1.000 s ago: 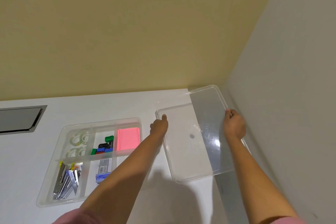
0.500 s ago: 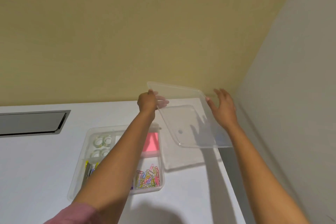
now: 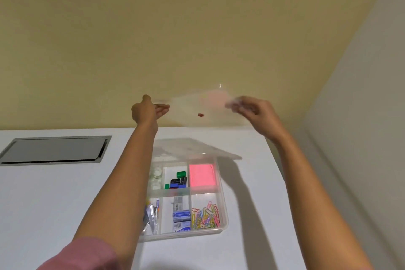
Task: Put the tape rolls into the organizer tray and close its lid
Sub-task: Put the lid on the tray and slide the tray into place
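Lid aloft between both hands, clear above open tray.

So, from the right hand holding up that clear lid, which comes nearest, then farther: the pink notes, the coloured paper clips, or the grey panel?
1. Pink notes, in the tray's far right compartment, below the right hand.
2. Coloured paper clips, near right compartment.
3. Grey panel, far left on the table.

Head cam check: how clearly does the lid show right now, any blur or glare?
Head view: the clear lid is smeared by motion blur between left hand and right hand, with a small glint at its top edge; the organizer tray stays sharp, arms casting shadows beside it.
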